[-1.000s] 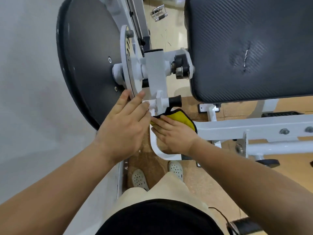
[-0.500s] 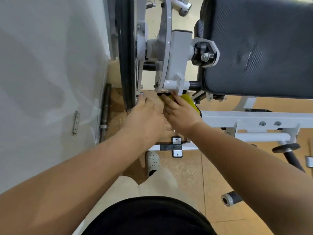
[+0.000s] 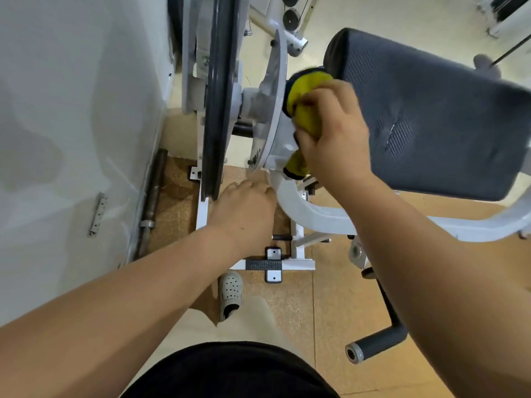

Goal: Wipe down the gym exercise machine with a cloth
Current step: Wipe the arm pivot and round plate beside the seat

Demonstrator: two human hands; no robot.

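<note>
The gym machine has a white steel frame [image 3: 310,209], a large dark wheel [image 3: 219,90] with a white cam plate [image 3: 271,110] beside it, and a black padded cushion [image 3: 431,110] at the right. My right hand [image 3: 334,127] grips a yellow cloth with a dark edge [image 3: 304,90] and presses it on the white pivot block between the cam plate and the cushion. My left hand [image 3: 244,214] hangs lower, fingers loosely bent, just under the wheel's rim and beside the curved white bar; it holds nothing.
A white wall [image 3: 71,110] runs along the left, with a metal bar [image 3: 152,196] lying at its foot. A black-gripped handle [image 3: 376,343] juts out low at the right. My shoe [image 3: 231,291] stands by the machine's base foot [image 3: 273,264]. More white equipment stands at the top.
My right hand has lifted the cloth from below the small handle up onto the pivot block. My left hand has dropped away from the right hand. The camera view has shifted back and wider.
</note>
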